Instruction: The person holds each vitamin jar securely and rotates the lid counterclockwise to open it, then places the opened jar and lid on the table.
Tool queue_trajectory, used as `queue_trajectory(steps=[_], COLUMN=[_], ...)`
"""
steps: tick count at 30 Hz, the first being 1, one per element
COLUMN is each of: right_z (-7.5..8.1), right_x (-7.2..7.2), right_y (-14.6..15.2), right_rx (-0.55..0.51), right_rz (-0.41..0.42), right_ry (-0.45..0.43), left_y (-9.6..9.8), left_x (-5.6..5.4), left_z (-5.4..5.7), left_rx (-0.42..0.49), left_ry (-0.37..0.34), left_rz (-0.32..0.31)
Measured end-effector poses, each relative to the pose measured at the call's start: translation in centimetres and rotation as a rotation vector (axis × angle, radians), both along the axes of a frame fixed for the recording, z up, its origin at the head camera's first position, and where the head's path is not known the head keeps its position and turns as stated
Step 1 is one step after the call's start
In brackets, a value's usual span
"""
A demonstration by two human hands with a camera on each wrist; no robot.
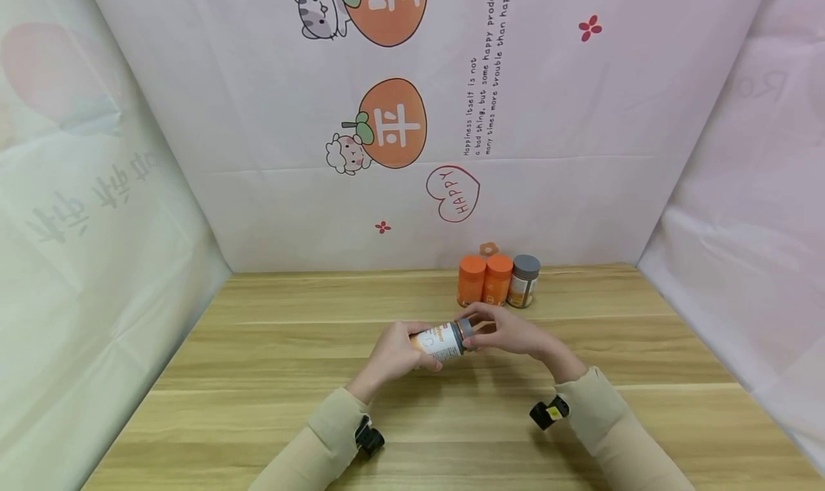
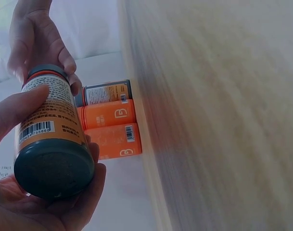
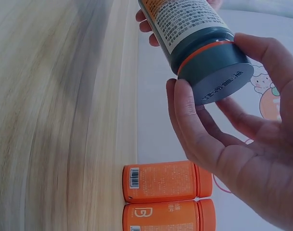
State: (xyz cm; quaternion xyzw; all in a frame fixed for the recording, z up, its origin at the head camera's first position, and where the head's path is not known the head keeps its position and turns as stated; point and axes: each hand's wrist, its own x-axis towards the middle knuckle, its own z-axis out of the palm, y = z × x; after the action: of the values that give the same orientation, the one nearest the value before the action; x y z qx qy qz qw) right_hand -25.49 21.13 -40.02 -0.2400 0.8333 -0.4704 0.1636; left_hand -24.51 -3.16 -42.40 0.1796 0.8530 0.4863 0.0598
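My left hand (image 1: 394, 353) grips the body of a supplement bottle (image 1: 438, 342) with a white and orange label and dark grey ends. Tilted on its side, it is held over the table, its base (image 2: 55, 168) toward the left wrist camera. The thumb lies across the label. At the other end, my right hand (image 1: 512, 332) pinches the dark grey cap (image 3: 223, 77) between thumb and fingers. A thin orange ring (image 3: 204, 48) shows between cap and bottle, and raised or printed marks are on the cap's top.
Two orange bottles (image 1: 471, 282) (image 1: 498, 282) and a grey-capped bottle (image 1: 523, 283) stand side by side at the back of the wooden table (image 1: 309, 391), just beyond the right hand. A printed white cloth (image 1: 548, 154) hangs behind, with white cloth on both sides.
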Motion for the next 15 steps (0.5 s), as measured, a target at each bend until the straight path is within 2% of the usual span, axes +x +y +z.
queue_trajectory(steps=[6,15], right_z=[-0.03,-0.31], right_x=[-0.13,-0.08], right_y=[0.10,0.07], right_rx=[-0.035,-0.117], right_rz=[0.050,0.067], right_ry=[0.075,0.086], left_y=[0.00,-0.11], left_x=[-0.08,-0.13], left_z=[-0.07,-0.14], left_rx=[0.007,0.025], left_ry=[-0.001,-0.016], left_rz=[-0.002,-0.006])
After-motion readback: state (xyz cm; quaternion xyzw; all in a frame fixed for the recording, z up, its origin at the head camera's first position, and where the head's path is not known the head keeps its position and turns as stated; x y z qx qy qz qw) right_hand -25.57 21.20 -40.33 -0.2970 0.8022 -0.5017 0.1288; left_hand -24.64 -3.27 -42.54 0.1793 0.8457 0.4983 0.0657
